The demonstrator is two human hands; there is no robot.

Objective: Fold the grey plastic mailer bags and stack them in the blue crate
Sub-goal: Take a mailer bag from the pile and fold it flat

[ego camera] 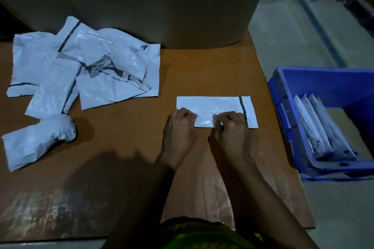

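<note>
1. A flat, pale grey rectangular plastic mailer bag point(214, 105) lies on the brown desk point(125, 147). It is right of centre, straight ahead of the person, with a dark seal strip near its right end.
2. The left hand point(179, 129) and right hand point(230, 131) sit side by side on the bag's near long edge. The fingers point(189, 115) of both hands are curled tight and pinch that edge. They hold nothing else.
3. The step in hand appears to be the fold itself, with the near edge gripped ready to turn over.
4. The next move likely calls for lifting both ends evenly and laying the edge square on the far side. The crease would then need pressing, since slick film may spring back.
5. Well apart to the left lies a loose pile of crumpled grey bags point(87, 66).
6. Beside the desk's right edge, a blue plastic crate point(287, 127) holds folded grey bags point(321, 133) standing on edge.
</note>
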